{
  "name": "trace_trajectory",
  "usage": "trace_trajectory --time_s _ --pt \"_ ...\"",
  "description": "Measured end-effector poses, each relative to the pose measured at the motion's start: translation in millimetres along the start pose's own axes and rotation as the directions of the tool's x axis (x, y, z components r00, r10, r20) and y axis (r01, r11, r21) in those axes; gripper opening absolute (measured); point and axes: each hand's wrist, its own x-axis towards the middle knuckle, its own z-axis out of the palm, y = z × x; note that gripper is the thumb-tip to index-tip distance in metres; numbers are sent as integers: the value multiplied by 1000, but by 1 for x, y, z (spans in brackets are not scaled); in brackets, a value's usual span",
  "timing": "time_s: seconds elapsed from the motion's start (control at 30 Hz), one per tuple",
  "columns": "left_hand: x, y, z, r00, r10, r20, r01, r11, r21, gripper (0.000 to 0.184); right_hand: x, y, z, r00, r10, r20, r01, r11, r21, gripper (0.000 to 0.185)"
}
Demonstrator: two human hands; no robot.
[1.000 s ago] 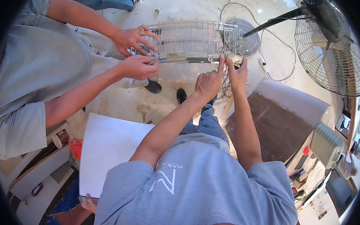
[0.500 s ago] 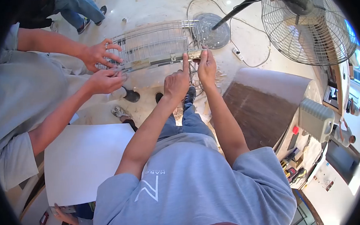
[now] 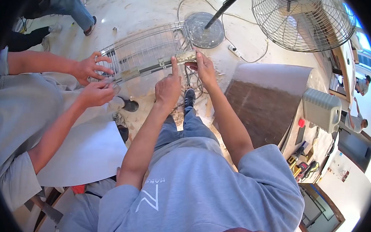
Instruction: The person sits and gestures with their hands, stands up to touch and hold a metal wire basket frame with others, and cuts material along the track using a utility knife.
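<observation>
a long metal rail (image 3: 151,67) slants along the near edge of a wire rack (image 3: 146,44), low over a dusty floor (image 3: 142,11). the rail's right end is higher in view than its left end.

the person's left hand (image 3: 168,89) has its index finger stretched out and touching the rail near the right end, with the other fingers curled in and not wrapped around it. the right hand (image 3: 204,69) pinches the rail's right end, close to the rack's near right corner. both arms reach forward from a grey t-shirt (image 3: 210,186).

a co-worker stands at the left. one of the co-worker's hands (image 3: 88,70) is spread, fingers bent, near the rail's left end; the co-worker's other hand (image 3: 96,94) is closed at that same end, though what its fingertips hold is too small to tell.

just beyond the rack's right edge is the round base (image 3: 206,30) of a standing fan (image 3: 304,17), with a power strip (image 3: 234,51) on the floor to its right. a white sheet (image 3: 82,155) lies at the lower left, partly behind the co-worker's arm. to the right of the person's right arm is a curved brown sheet (image 3: 258,108), with a grey plastic jug (image 3: 322,108) beside its right edge and hand tools (image 3: 303,166) below the jug.
</observation>
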Motion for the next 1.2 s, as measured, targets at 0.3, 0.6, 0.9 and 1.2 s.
trace_trajectory --time_s 0.3,0.6,0.9,1.2 --pt "0 7 -17 990 46 -134 -45 999 14 63 -4 4 -10 994 -104 23 105 992 -76 44" --pt "24 -2 -22 821 315 -476 -244 948 206 27 -2 15 -7 984 -177 -16 175 979 -108 39" --pt "31 -15 -18 712 404 -574 -369 911 183 14 -1 16 -4 982 -179 -57 176 982 -64 37" --pt "28 -2 -22 771 257 -582 -274 960 62 21 -2 10 -8 982 -184 -39 176 973 -146 37"
